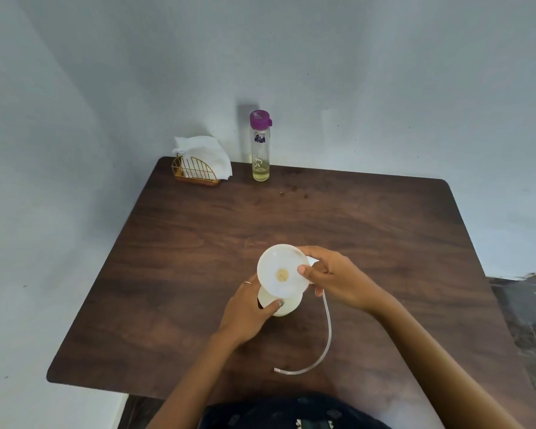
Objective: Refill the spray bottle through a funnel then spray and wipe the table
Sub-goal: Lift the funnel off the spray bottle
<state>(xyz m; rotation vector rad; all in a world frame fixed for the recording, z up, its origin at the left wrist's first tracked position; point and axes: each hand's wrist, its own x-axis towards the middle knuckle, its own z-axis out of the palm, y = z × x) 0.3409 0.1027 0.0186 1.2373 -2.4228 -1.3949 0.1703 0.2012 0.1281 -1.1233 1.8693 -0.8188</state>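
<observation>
A white funnel (280,269) sits in the neck of a pale spray bottle (283,305) standing on the dark wooden table (198,243). My left hand (248,314) wraps the bottle's body from the left. My right hand (331,277) pinches the funnel's right rim, thumb on the inside. The spray head lies mostly hidden under my right hand; its clear dip tube (322,345) curls across the table toward me. A tall clear bottle with a purple cap (260,147) holds a little yellowish liquid at the back.
A gold wire holder with white paper napkins (201,162) stands at the table's back left corner, by the wall. Small stains (291,191) mark the table near the clear bottle. Dark floor shows beyond the right edge.
</observation>
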